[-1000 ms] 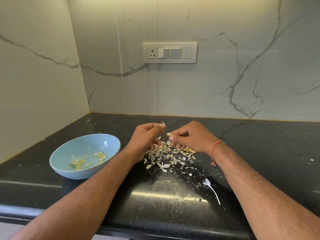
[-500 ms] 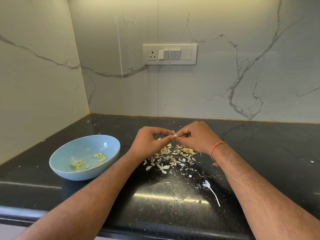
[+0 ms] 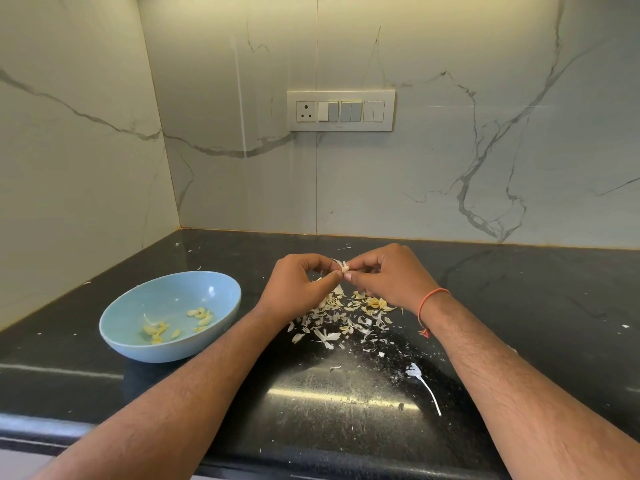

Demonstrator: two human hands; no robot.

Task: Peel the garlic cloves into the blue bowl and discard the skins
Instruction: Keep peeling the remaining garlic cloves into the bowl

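While I look down at the black worktop (image 3: 346, 403), this is what I see:

Garlic clove: a small clove (image 3: 345, 269), with a bit of white skin sticking up from it, is above the worktop, between my two hands.
Left hand: my left hand (image 3: 298, 289) pinches the clove from the left side with thumb and forefinger; the other fingers are curled.
Right hand: my right hand (image 3: 391, 277) pinches the same clove from the right side, fingers curled; an orange thread (image 3: 427, 303) is around this wrist.
Blue bowl: the blue bowl (image 3: 138, 337) stands on the worktop to the left of my left forearm, apart from it; several peeled yellow cloves (image 3: 180, 322) lie inside.
Skins: a heap of white and yellowish skins (image 3: 346, 317) lies on the worktop just under and in front of my hands; one longer white piece with a thin stalk (image 3: 424, 384) lies nearer to me, beside my right forearm.
Wall: a switch panel (image 3: 341, 111) sits on the marble wall behind.
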